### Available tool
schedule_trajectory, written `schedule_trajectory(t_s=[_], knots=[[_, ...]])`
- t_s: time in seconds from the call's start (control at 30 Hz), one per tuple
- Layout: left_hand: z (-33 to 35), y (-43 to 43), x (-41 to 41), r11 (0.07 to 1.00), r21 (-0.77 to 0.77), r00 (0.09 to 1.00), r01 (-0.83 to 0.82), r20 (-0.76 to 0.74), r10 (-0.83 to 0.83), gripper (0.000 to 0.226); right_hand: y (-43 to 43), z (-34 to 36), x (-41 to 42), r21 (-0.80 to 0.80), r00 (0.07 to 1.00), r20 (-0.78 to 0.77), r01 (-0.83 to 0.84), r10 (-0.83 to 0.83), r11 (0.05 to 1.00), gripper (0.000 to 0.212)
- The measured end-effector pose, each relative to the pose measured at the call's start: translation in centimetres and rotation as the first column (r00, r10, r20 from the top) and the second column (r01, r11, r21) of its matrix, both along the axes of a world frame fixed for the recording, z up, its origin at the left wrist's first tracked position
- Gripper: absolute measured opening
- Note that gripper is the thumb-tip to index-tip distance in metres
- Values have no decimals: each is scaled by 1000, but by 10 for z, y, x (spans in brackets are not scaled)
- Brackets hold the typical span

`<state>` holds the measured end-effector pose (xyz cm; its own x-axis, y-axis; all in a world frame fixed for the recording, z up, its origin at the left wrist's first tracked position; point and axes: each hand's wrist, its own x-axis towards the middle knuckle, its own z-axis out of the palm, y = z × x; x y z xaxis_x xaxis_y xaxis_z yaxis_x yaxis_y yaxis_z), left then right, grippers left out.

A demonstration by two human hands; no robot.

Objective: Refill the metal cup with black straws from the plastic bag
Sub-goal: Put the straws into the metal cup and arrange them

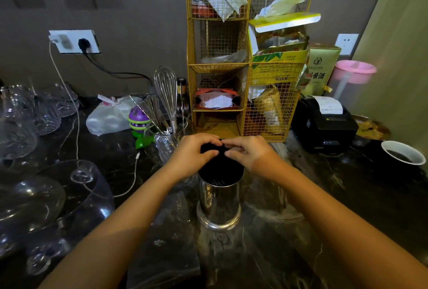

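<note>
A shiny metal cup stands upright on the dark marble counter, in the middle of the head view. A thick bundle of black straws sticks up out of it. My left hand wraps the bundle's top from the left, and my right hand holds it from the right. The fingertips of both hands meet over the straw tips. A clear plastic bag lies flat on the counter left of the cup, hard to make out against the dark surface.
A yellow wire rack full of packets stands right behind the cup. A glass jar with a whisk and utensils is at the left, with several glasses beyond. A black receipt printer and a white cup sit at the right.
</note>
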<state>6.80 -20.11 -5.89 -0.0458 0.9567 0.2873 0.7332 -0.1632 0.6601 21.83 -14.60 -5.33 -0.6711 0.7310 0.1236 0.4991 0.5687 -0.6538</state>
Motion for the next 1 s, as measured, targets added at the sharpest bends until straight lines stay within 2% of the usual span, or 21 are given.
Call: schedule_trajectory(t_s=[0.17,0.37,0.67,0.87,1.0], knots=[[12,-10,-10,1000,31,999,5,48,-6,26,-5,17,7,-25,994,-51,-102,100,995,37],[13,-21,-24,1000,-7,1000,-7,10,7,27,-15,15,4,62,980,81,-189,184,980,36],[1,-21,-28,997,-13,996,-79,-46,79,21,-16,3,-5,165,965,174,-224,195,961,20],[5,-26,-22,993,-83,995,83,-53,-87,25,-11,4,-1,115,963,183,-218,195,969,17],[6,-28,-18,982,-114,977,152,-132,-167,29,-7,9,8,39,954,167,-259,249,965,16]])
